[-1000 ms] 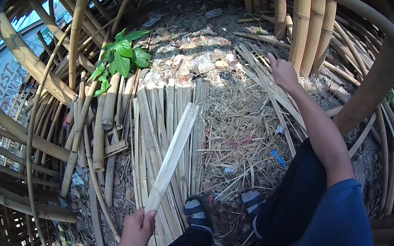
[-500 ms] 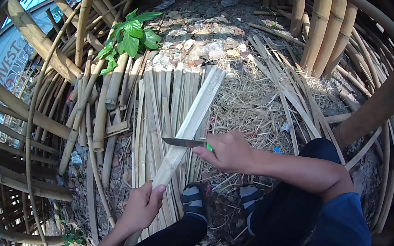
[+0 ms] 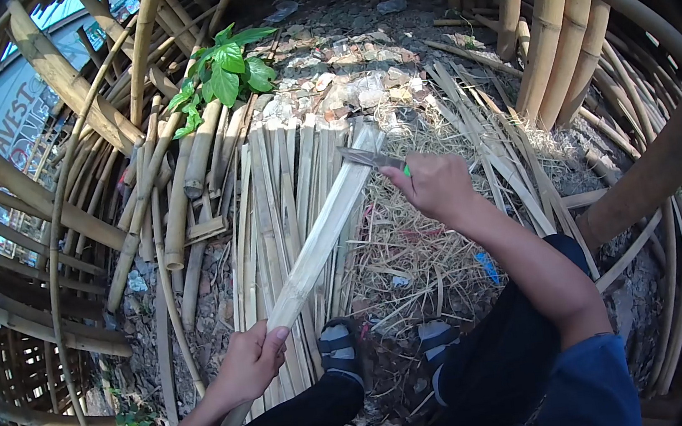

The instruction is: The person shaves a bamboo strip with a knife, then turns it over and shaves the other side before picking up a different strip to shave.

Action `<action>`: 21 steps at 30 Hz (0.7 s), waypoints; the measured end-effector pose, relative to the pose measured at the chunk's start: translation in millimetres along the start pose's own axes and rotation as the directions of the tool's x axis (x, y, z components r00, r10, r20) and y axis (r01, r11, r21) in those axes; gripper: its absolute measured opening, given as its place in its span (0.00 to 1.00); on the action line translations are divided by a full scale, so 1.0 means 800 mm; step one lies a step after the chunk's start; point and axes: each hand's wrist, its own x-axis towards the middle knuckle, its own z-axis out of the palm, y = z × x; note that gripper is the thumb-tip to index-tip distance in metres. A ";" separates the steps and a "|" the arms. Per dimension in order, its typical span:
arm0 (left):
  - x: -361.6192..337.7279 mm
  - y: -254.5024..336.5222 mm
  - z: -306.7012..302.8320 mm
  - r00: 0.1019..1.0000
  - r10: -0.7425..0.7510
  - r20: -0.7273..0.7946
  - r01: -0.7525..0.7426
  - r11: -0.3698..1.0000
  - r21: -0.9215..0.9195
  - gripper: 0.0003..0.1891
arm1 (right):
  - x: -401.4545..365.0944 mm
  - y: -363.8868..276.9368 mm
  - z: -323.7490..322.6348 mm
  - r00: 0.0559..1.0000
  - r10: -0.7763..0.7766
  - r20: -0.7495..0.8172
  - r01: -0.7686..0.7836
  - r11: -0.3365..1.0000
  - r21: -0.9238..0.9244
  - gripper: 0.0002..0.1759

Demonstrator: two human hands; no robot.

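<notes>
A pale split bamboo strip (image 3: 317, 248) slants away from me, its pith side facing up. My left hand (image 3: 250, 361) is closed around its near part, thumb on top. In my right hand (image 3: 437, 188) is a knife (image 3: 372, 158) with a green handle, mostly hidden by the fingers. The blade lies across the strip close to its far end and points left. Beneath the held strip, several split bamboo slats (image 3: 274, 212) lie side by side on the ground.
Curly shavings (image 3: 420, 246) cover the ground right of the slats. More strips (image 3: 484, 142) lie farther right. Thick bamboo poles (image 3: 552, 37) stand at the upper right, others (image 3: 66, 84) lean at the left by a green leafy plant (image 3: 228, 68). My sandalled feet (image 3: 340, 349) are close below.
The knife in my right hand has moved away from me along the strip, from about its middle to near its far end. My left hand keeps its hold.
</notes>
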 end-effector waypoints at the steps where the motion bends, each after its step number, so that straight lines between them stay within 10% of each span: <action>1: -0.004 -0.005 0.002 0.999 0.001 0.052 0.000 1.000 -0.016 0.21 | 0.012 0.020 -0.002 0.978 0.200 0.062 -0.199 0.980 -0.018 0.39; 5: -0.008 -0.007 -0.005 0.985 0.117 0.125 -0.132 0.984 0.119 0.22 | 0.019 0.107 -0.012 0.856 0.505 0.114 -0.488 0.860 -0.149 0.43; 9: -0.002 -0.003 -0.007 0.992 0.121 0.037 -0.124 0.986 0.111 0.23 | 0.030 0.082 -0.034 0.811 0.585 -0.033 -0.576 0.806 0.137 0.41; 17: 0.014 0.009 -0.003 0.982 0.121 -0.146 -0.122 0.993 0.000 0.22 | -0.047 -0.111 -0.018 0.976 -0.217 0.001 0.184 0.833 0.522 0.24; 21: 0.008 0.035 0.001 0.996 0.085 -0.029 -0.089 0.978 -0.191 0.21 | -0.050 -0.135 0.000 0.963 -0.265 -0.043 0.243 0.795 0.556 0.23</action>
